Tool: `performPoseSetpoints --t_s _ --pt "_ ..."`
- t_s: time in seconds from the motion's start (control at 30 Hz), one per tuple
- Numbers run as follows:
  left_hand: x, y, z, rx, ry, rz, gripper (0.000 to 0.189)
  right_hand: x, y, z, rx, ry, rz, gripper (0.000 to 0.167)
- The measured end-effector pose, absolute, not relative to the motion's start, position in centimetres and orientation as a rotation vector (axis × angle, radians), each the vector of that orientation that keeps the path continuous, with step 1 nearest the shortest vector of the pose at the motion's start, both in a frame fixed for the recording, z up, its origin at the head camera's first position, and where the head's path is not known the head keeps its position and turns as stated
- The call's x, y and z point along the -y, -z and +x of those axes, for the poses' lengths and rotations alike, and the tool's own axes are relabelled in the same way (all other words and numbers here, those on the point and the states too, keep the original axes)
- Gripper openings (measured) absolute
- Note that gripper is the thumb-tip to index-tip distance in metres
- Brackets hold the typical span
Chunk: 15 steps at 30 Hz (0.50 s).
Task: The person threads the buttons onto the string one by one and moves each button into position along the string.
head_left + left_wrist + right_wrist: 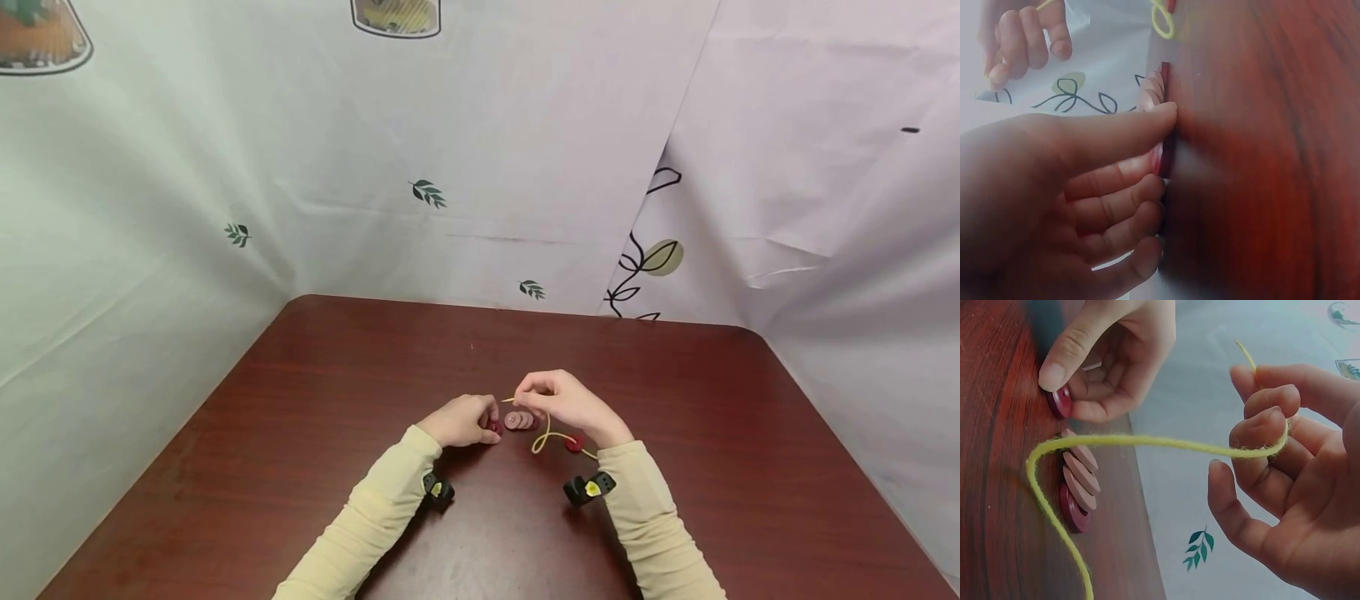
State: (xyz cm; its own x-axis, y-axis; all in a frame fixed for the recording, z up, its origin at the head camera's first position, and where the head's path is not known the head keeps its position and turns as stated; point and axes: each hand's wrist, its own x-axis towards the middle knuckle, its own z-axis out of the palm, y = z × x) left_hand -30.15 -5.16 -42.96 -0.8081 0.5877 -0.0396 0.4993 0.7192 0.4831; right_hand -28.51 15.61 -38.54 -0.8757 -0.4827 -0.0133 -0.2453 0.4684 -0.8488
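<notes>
Thumb and fingers of my left hand [463,420] pinch a dark red button [1059,402] at the tabletop, its edge low against the wood in the left wrist view. To the right and higher up, my right hand [567,406] pinches a yellow yarn [1147,441] near its end, with a short tip poking out past the fingertips. From there the yarn loops down to the table and passes through another red button [574,443]. Between the hands lies an overlapping row of pale pink buttons [1082,478], with a dark red button [1074,511] at its right end.
The brown wooden table [360,358] spreads out around the hands. White sheeting with printed leaves [480,250] hangs behind it and along both sides. Each wrist wears a small black camera, one on the left sleeve [360,517] and one on the right.
</notes>
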Motion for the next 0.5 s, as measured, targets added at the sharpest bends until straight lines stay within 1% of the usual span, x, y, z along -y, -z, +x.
performPoseSetpoints --t_s 0.27,0.5 --pt "5.36 42.77 -30.28 -2.72 -0.68 0.962 0.02 -15.6 38.62 -28.57 -2.493 1.337 -0.63 0.018" --pt "5.5 42.53 -30.36 -2.715 -0.724 0.96 0.02 -15.61 38.85 -28.65 -2.505 1.313 -0.616 0.018"
